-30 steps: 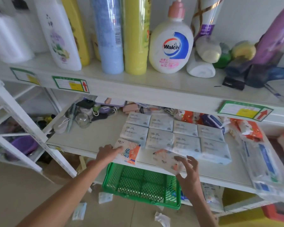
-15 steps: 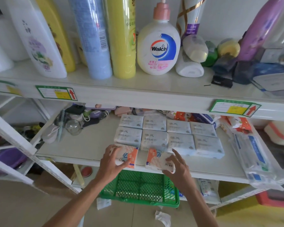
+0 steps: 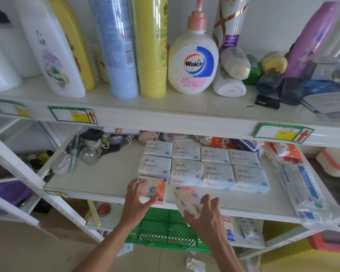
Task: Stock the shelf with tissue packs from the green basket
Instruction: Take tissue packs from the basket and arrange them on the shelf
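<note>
Your left hand point(image 3: 137, 199) reaches up from the lower left with the forearm stretched out, fingers curled over the near left part of an orange-and-white tissue pack point(image 3: 155, 190), thumb under its front edge, so the hand is clamped on it. That pack lies flat near the front of the shelf point(image 3: 98, 179), just in front of the front-left blue pack. Your right hand point(image 3: 204, 214) comes in from the lower right, wrist bent, fingers wrapped round the near end of a second orange-and-white pack point(image 3: 185, 199), which it holds tilted over the shelf's front edge. That makes two orange-and-white packs, one in each hand. Behind them lie eight pale blue tissue packs point(image 3: 217, 173), set tight in two rows of four, flat on the shelf. The green basket point(image 3: 165, 230) sits below the shelf's front edge, between and under your forearms; whether it holds anything, you cannot tell. On the upper shelf point(image 3: 185, 112) stands one Walch pump bottle point(image 3: 192, 63) among other bottles.
</note>
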